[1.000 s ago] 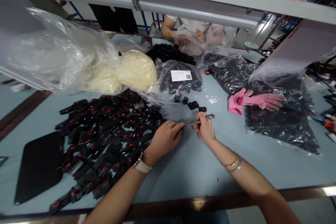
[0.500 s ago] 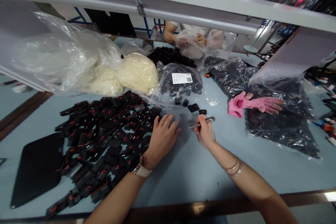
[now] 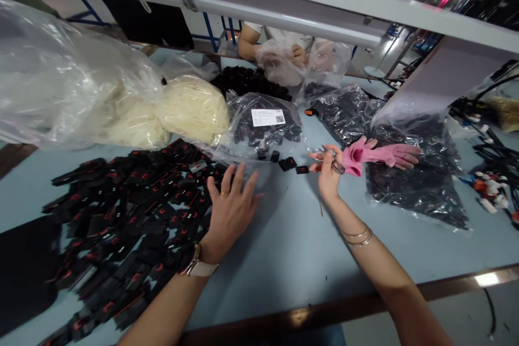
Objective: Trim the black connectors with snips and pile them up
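Observation:
My left hand [image 3: 231, 208] is spread over the blue-grey table at the right edge of a heap of black plastic parts [image 3: 154, 221] with red-orange marks. Its fingers are apart and hold nothing. My right hand [image 3: 330, 173] is closed around small silver metal snips [image 3: 337, 165], whose pointed end sticks out past the fingers. That hand is beside the pink gloves [image 3: 357, 155], over the spot of the small white bits, which it mostly hides. Just left of it lie a few loose black parts [image 3: 287, 163]. Whether its fingertips touch anything on the table, I cannot tell.
A labelled clear bag of black parts [image 3: 263, 130] lies ahead. Bags of cream-coloured pieces [image 3: 194, 111] stand left, and bags of black parts [image 3: 417, 189] lie right. A black tray-like panel [image 3: 28, 270] is at lower left. Opposite, a co-worker's hand [image 3: 299, 57] handles a clear bag.
My right hand has moved forward and right with the snips, from the bare table to the white bits. My left hand has shifted slightly and its fingers spread wider. The view has turned a little.

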`<action>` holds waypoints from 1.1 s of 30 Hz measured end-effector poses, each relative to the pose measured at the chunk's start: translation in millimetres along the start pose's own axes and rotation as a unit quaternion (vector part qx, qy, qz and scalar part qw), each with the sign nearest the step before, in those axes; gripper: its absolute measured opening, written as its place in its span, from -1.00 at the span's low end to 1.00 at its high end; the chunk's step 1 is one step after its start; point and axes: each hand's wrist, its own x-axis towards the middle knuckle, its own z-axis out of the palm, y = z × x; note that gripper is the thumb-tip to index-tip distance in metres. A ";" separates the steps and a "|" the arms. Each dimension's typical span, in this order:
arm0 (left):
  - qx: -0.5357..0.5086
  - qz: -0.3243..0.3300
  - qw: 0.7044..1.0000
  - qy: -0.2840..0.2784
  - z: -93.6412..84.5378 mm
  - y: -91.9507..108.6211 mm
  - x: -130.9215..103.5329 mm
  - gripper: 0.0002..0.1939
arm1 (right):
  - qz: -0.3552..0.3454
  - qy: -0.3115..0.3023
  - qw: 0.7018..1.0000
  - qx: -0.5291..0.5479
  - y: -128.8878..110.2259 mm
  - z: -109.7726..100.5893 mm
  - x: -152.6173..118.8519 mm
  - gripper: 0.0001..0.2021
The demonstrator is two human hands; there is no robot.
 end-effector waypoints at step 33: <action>-0.225 0.143 0.963 0.044 17.1 -2.0 -3.4 -0.91 | -0.049 -0.497 0.853 -0.153 -28.0 4.4 -25.4 -0.79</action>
